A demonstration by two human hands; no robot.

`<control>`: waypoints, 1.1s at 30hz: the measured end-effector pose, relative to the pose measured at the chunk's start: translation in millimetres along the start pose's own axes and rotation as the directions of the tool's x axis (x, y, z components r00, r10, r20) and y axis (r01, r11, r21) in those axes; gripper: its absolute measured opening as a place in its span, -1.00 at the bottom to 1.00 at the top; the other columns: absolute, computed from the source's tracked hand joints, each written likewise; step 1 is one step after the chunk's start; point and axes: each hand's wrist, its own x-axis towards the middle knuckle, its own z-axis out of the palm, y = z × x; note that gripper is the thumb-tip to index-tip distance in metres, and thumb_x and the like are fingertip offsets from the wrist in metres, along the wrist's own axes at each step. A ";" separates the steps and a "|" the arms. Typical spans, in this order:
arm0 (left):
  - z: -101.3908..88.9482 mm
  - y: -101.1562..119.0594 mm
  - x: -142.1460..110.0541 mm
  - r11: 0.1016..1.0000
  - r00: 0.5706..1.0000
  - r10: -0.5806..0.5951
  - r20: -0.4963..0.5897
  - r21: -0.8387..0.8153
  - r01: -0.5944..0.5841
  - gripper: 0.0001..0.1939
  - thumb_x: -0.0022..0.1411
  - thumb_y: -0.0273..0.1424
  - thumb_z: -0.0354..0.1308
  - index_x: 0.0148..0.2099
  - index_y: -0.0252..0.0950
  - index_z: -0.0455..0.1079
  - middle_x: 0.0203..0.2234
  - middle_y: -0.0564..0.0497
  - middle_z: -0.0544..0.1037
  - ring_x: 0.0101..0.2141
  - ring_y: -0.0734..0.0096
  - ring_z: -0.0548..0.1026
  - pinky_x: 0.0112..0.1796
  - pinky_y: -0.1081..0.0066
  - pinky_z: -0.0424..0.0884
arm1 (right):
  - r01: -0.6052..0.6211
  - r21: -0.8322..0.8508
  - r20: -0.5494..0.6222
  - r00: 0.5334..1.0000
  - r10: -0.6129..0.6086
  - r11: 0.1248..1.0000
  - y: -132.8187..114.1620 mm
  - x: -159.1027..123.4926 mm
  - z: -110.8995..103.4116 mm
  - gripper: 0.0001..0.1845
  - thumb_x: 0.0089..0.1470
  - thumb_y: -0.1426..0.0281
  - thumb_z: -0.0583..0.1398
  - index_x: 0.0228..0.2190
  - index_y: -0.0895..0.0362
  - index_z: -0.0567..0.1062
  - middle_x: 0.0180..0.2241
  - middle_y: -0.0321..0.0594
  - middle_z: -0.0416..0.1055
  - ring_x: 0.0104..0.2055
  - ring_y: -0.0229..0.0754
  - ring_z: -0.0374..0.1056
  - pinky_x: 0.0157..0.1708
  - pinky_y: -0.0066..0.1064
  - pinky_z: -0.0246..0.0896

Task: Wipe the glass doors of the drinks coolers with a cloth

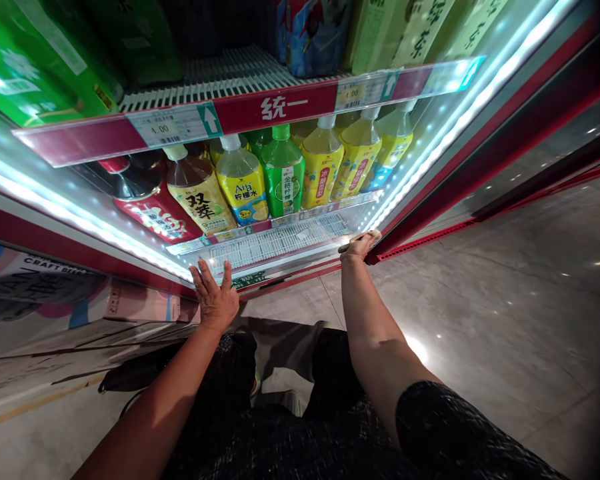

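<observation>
In the head view, my left hand (pixel 217 298) is open with its fingers spread, at the front left edge of the lit drinks cooler's bottom. It looks empty; whether its fingertips touch the sill is unclear. My right hand (pixel 359 247) is closed on a beige folded cloth (pixel 374 235) at the front right corner of the cooler's bottom, beside the light strip. Its fingers are partly hidden. Between the hands lies the white wire bottom rack (pixel 280 240), with a small pale scrap (pixel 303 233) on it.
Above the rack stand several drink bottles, among them a green one (pixel 283 175) and a red-labelled one (pixel 155 203). A red shelf strip (pixel 230 115) with price tags crosses above them. Printed cartons (pixel 140 301) stand left of the cooler. Grey floor (pixel 505 300) extends to the right.
</observation>
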 end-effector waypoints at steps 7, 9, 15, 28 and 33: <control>-0.5 1.1 1.1 0.998 0.998 -0.046 0.042 -0.048 0.048 -0.17 0.15 -0.48 0.27 0.45 -0.36 0.15 0.47 -0.35 -0.58 0.40 -0.44 -0.58 0.32 -0.39 -0.21 | 0.010 -0.057 -0.114 0.993 -0.017 0.998 11.3 1.7 -4.2 -0.19 0.12 0.39 0.00 0.40 -0.05 0.02 -0.13 -0.30 0.40 -0.31 -0.33 0.43 -0.39 -0.53 0.41; -0.7 1.9 1.6 0.996 0.997 -0.062 0.051 -0.062 0.065 -0.16 0.13 -0.49 0.27 0.44 -0.37 0.16 0.47 -0.36 -0.55 0.40 -0.43 -0.58 0.32 -0.39 -0.22 | -0.001 -0.078 -0.128 0.992 -0.009 0.997 16.4 0.4 -7.6 -0.23 0.12 0.38 0.00 0.37 -0.02 0.09 -0.10 -0.29 0.43 -0.27 -0.32 0.44 -0.32 -0.50 0.43; 0.8 -1.0 2.8 0.979 0.978 -0.138 0.155 -0.128 0.159 -0.08 0.06 -0.50 0.33 0.45 -0.30 0.15 0.49 -0.37 -0.44 0.40 -0.44 -0.59 0.29 -0.47 -0.23 | -0.005 -0.124 -0.116 0.993 -0.009 0.992 19.6 -6.8 -4.5 -0.25 0.19 0.33 -0.02 0.39 0.01 0.05 0.04 -0.20 0.43 -0.18 -0.29 0.45 -0.16 -0.39 0.46; -2.2 2.5 1.6 0.982 0.985 -0.120 0.128 -0.128 0.136 -0.09 0.10 -0.50 0.31 0.47 -0.28 0.12 0.49 -0.33 -0.44 0.41 -0.41 -0.56 0.32 -0.42 -0.23 | -0.034 -0.075 -0.096 0.995 0.027 0.997 25.7 -21.4 1.9 -0.31 0.23 0.30 -0.07 0.36 -0.06 0.02 0.13 -0.21 0.30 -0.14 -0.38 0.43 -0.33 -0.56 0.40; -1.5 1.6 1.7 0.979 0.981 -0.135 0.142 -0.135 0.154 -0.10 0.09 -0.50 0.32 0.46 -0.25 0.14 0.50 -0.31 -0.38 0.42 -0.41 -0.55 0.32 -0.43 -0.21 | -0.044 -0.074 -0.020 0.999 0.043 0.996 21.8 -38.5 5.1 -0.39 0.26 0.23 -0.09 0.32 -0.09 0.09 -0.02 -0.20 0.35 -0.28 -0.32 0.42 -0.45 -0.54 0.37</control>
